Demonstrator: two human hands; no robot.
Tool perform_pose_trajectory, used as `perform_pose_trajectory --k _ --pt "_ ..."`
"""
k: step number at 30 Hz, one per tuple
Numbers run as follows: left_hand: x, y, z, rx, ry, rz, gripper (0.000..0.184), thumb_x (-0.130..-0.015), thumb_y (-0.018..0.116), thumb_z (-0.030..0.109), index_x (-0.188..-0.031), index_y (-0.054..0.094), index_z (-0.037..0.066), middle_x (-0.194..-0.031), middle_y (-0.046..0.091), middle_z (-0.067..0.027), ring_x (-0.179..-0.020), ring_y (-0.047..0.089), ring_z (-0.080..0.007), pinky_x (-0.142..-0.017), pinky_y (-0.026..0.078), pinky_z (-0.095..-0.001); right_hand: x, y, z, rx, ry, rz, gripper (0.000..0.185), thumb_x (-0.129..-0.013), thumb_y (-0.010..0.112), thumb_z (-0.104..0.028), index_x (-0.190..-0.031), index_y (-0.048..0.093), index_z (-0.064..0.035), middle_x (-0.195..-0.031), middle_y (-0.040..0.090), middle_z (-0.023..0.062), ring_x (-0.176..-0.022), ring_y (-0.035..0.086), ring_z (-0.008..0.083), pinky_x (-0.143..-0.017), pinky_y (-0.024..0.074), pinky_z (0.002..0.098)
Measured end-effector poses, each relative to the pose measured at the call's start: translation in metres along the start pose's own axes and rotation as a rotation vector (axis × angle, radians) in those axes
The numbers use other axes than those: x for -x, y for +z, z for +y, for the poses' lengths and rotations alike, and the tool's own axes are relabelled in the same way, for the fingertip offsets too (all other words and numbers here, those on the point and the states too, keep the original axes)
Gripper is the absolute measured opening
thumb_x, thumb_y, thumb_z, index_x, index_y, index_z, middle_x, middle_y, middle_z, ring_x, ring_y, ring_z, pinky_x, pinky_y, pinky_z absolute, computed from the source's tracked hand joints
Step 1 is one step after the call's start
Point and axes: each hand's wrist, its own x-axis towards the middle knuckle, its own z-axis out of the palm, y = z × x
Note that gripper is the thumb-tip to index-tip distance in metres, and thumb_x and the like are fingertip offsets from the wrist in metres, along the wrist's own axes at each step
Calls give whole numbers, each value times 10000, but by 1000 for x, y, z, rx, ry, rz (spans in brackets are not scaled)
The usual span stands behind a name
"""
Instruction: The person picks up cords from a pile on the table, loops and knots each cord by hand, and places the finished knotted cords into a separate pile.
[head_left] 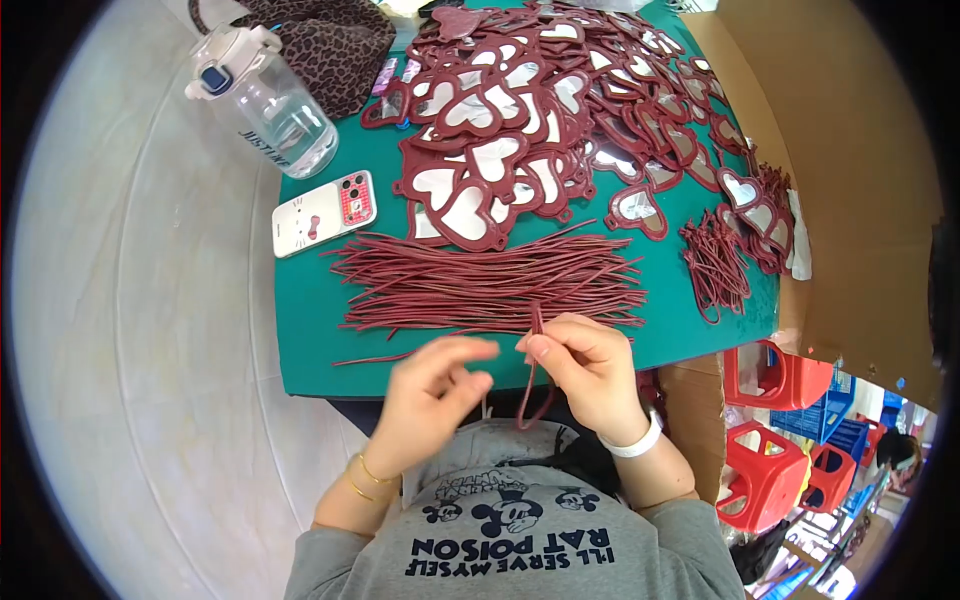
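The right hand (588, 366) pinches a bent cord (537, 317), seemingly for looping, which calls for the left hand's (428, 396) parted fingers.

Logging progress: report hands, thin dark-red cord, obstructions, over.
Right hand: pinching looped thin dark-red cord. Left hand: alongside, blurred, thumb and forefinger apart. Straight dark-red cords heaped on green tabletop beyond; nothing visibly blocking.

We see: green table (680, 345) | dark-red cords (490, 285) | heart-shaped pieces (495, 160) | looped cords (715, 262) | white phone (310, 220) | water bottle (285, 125) | patterned bag (335, 55)
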Motion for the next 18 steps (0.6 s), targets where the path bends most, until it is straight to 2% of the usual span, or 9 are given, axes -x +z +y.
perform_pose_trajectory --k 1,2,3,7,11,18 --pt "-5 -3 10 -2 -1 16 174 -958 592 43 -1081 700 -17 -902 705 -43 -748 600 -88 -672 509 -213 -1 -3 -1 145 -105 -46 108 -937 668 -73 -941 725 19 -783 670 56 -614 561 104 -525 423 250" --pt "-12 -7 25 33 11 29 218 -941 618 19 -1146 685 -10 -976 720 -65 -764 619 -83 -653 511 -203 -2 -3 -2 288 -215 -91 83 -916 688 -54 -923 722 22 -765 663 62 -613 567 116 -528 426 257" --pt "-14 -11 33 68 24 41 288 -925 645 -6 -1212 671 -3 -1050 735 -88 -780 638 -77 -633 512 -192 -3 -1 -5 282 -221 -103 83 -916 688 -54 -923 722 22 -765 663 62 -613 567 116 -528 426 257" --pt "-23 1 29 48 172 6 309 -914 659 -28 -1222 673 -5 -1098 735 -134 -788 665 -80 -597 510 -194 0 4 -18 365 -215 -137 59 -870 722 -24 -889 705 29 -744 641 82 -614 570 154 -548 434 281" --pt "-21 10 19 106 232 40 302 -906 656 -60 -1202 683 -8 -1025 746 -126 -801 672 -80 -591 508 -190 4 7 -16 376 -207 -112 72 -869 726 -28 -876 689 33 -731 628 82 -614 553 161 -555 429 286" --pt "-20 12 16 182 166 80 258 -906 672 -38 -1160 695 -6 -980 748 -115 -779 667 -78 -564 491 -180 3 7 -11 370 -210 -139 78 -871 728 -34 -886 688 30 -729 627 78 -616 552 159 -561 430 284"
